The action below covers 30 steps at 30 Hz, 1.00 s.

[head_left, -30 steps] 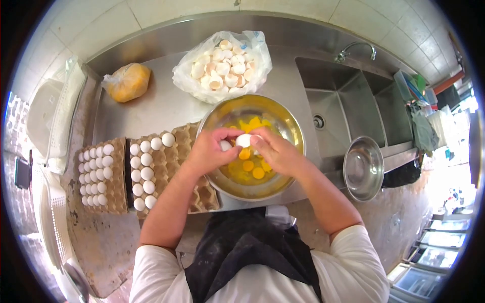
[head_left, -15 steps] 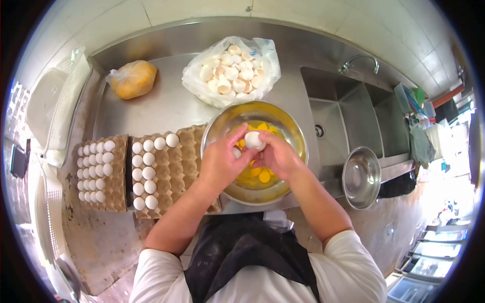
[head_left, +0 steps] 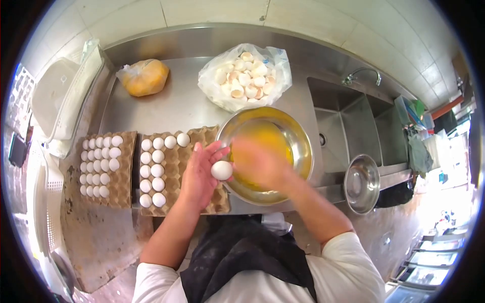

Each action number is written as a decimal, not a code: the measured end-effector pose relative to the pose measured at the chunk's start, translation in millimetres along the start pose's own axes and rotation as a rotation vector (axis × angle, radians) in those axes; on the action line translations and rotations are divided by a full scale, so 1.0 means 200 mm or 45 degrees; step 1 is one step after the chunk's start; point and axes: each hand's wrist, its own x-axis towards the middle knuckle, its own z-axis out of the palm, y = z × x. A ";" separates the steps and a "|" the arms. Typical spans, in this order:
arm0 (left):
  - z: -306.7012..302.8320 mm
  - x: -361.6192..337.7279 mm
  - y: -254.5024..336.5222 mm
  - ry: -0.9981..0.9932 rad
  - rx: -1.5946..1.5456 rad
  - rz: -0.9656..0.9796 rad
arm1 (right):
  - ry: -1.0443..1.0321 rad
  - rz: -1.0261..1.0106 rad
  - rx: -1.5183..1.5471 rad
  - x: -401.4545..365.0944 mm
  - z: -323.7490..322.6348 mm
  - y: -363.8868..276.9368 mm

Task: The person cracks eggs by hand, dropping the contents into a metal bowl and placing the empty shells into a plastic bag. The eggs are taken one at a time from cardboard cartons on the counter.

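My left hand is at the left rim of the steel bowl, palm turned up, and cradles a whole white egg. Over the bowl, my right hand is smeared by motion, so its fingers and anything in them cannot be made out. Yellow egg yolks lie in the bowl, partly covered by that hand. Left of the bowl is a cardboard egg tray with white eggs in its left columns and back row. A second egg tray with more eggs stands beside it.
Behind the bowl sits a clear plastic bag of eggshells. A tied bag with orange-yellow contents lies at the back left. To the right are a double sink, a faucet and another steel bowl.
Both hands were together over the bowl around a white egg. They have parted: my left hand moved left with an egg, and my right is blurred above the bowl. The view shifted slightly.
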 end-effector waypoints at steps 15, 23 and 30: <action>0.00 -0.06 -0.02 -0.410 0.494 -0.225 | 1.535 -0.058 -0.223 -0.97 0.15 0.49; 0.03 -0.05 -0.01 -0.397 0.569 -0.210 | 1.526 0.207 -0.678 -1.15 0.23 0.62; 0.03 -0.04 -0.04 -0.443 0.744 -0.222 | 1.369 0.229 -0.983 -1.12 0.22 0.68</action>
